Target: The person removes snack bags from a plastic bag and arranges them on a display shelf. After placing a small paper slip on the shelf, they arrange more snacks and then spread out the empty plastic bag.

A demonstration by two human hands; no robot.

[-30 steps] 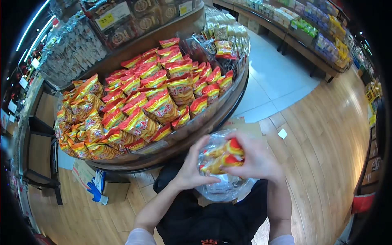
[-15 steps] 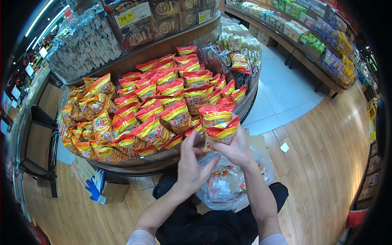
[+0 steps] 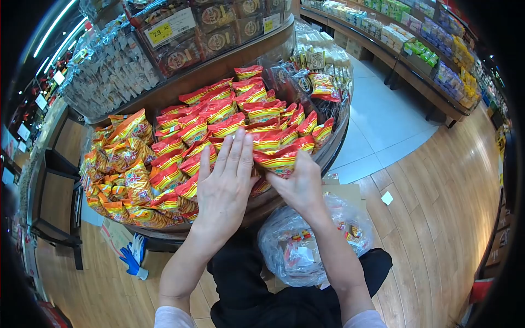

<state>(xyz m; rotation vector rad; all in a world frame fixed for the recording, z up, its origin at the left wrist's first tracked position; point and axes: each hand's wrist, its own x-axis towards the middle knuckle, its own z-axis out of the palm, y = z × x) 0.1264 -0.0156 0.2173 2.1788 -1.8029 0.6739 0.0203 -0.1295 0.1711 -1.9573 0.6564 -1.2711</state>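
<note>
My right hand [image 3: 299, 188] grips a red-and-yellow snack bag [image 3: 281, 161] at the front right of the rounded display bin [image 3: 342, 136]. The bag touches the others behind it. Flat, with its fingers stretched out, my left hand [image 3: 224, 186] lies over the rows of red-and-yellow bags [image 3: 219, 112]; part of its thumb is near the held bag. To the left, orange snack bags [image 3: 128, 143] are heaped in the same bin. Below my hands, a large clear plastic bag [image 3: 273, 254] with some small packs inside sits in a cardboard box [image 3: 350, 191] between my knees.
Blue-and-white gloves [image 3: 133, 258] lie by cardboard at the lower left. Behind the bin rises a tier of packaged goods with a price sign [image 3: 164, 27]. A stocked wooden shelf [image 3: 404, 68] runs along the right. A white paper [image 3: 387, 198] is on the floor.
The snack bag in my right hand has moved from above the plastic bag forward onto the bin's front rows. My left hand has moved up and left, flattening over the bags.
</note>
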